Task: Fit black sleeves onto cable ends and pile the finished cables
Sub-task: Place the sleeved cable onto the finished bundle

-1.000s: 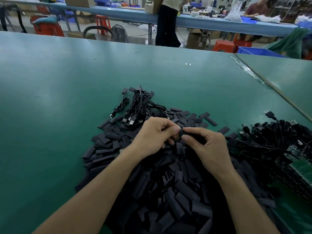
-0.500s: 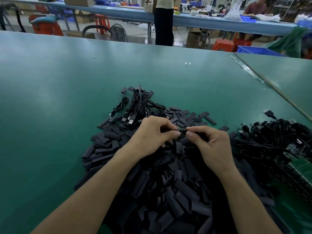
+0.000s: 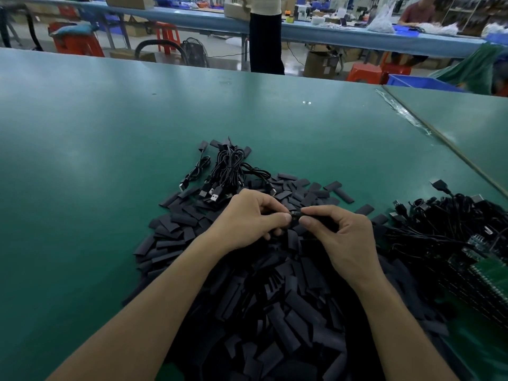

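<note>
A big heap of flat black sleeves (image 3: 275, 298) covers the near middle of the green table (image 3: 110, 160). Above it my left hand (image 3: 247, 218) and my right hand (image 3: 341, 232) meet fingertip to fingertip, pinching a small black cable end (image 3: 294, 215) between them. Which hand has the sleeve and which the cable I cannot tell. Behind the hands lies a small pile of black cables with USB plugs (image 3: 225, 171). A tangle of black cables (image 3: 450, 224) lies at the right.
Green circuit boards (image 3: 483, 268) lie stacked at the right edge beside the tangle. A seam with tape (image 3: 406, 116) divides this table from another at the right. Beyond the far edge a person (image 3: 265, 34) stands among stools, boxes and a blue bench.
Both hands have lifted slightly and drawn a little apart, so the small black cable end now shows between the fingertips. The piles have not moved.
</note>
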Demonstrator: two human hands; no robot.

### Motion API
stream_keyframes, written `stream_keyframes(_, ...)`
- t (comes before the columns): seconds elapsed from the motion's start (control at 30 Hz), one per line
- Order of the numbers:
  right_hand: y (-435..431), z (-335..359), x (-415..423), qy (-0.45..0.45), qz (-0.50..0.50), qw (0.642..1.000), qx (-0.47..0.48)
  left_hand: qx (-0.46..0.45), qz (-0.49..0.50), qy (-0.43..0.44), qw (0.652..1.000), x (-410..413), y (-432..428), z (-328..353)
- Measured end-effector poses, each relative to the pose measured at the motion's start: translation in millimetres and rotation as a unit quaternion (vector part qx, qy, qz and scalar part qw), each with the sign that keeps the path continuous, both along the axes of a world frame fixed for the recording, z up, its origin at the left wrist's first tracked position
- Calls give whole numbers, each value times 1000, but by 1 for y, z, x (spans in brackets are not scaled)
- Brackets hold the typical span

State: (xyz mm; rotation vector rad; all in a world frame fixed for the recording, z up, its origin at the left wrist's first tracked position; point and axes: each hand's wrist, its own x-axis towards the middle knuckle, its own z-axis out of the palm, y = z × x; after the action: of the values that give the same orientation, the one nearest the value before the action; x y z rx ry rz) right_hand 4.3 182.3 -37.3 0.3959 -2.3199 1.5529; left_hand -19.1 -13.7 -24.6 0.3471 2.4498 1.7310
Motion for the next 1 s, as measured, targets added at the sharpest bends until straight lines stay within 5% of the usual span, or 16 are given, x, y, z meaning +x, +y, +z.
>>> stream_keyframes(0.73, -2, -2, -1, 5, 4, 1000, -7, 13, 6, -19, 1000, 6, 6, 0)
stream_keyframes(1.0, -4, -3, -5, 10, -105, 990, -95, 53, 33, -44, 997, 5, 7, -2)
